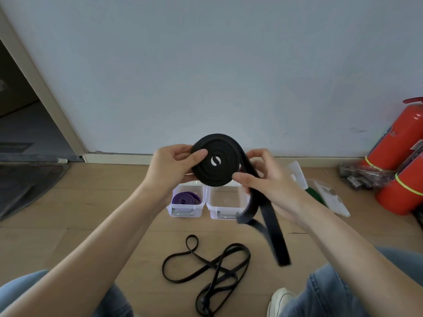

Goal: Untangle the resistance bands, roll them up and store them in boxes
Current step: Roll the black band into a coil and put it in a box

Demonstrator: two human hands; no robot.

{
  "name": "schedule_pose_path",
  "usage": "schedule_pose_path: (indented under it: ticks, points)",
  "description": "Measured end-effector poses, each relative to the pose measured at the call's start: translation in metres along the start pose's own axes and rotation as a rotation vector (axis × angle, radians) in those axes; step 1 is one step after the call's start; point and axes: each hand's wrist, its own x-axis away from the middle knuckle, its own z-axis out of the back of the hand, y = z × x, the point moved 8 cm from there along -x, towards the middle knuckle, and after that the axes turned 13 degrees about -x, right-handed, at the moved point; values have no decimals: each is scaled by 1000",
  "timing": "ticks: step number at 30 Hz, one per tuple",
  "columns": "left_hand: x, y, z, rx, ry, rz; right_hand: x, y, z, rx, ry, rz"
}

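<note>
A pale wall meets a wooden floor point(91, 225) here, with two red fire extinguishers point(402, 143) leaning at the right and a dark mat point(27, 186) at the left. From the head view, the person sits on the floor in jeans, both arms raised over two small clear boxes. The left hand point(174, 165) pinches the rolled black band point(215, 161) by its edge, thumb on the face of the coil. The right hand point(267, 179) curls around the loose tail point(272, 225) of the same band, which hangs down blurred toward the floor. The left box point(186, 211) already holds a rolled purple band point(185, 197); the right box point(225, 213) looks empty. A thin black band point(206, 266) lies tangled on the floor nearby. I'd say the coil could spring loose if the thumb slips, since rubber wants to unwind, and the swinging tail may twist as it winds on.
</note>
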Motion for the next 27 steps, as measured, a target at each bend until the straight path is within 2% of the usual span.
schedule_pose_path:
  ticks: [3,6,8,12,15,17,23,25,27]
  points:
    - [6,-6,-12,104,61,19,-1,-1,-1,-73,45,58]
    - [12,-16,-22,233,45,104,-1,-3,-4,78,25,101]
    - [13,-23,-28,176,-53,138,0,-7,-4,89,3,126]
    - [13,-19,-32,-84,-397,71,5,-21,-5,140,-146,101]
    - [18,-11,-36,-145,-509,3,7,-20,-11,208,-248,35]
    - [18,-8,-35,-182,-467,-30,7,-17,-12,209,-252,14]
    - [8,-6,-20,-40,-46,-63,4,-4,-2,59,-62,3]
    - [10,-11,-24,-41,18,-41,2,5,-2,18,12,-6]
    - [8,-13,-27,3,-3,-23,1,4,-1,36,66,40]
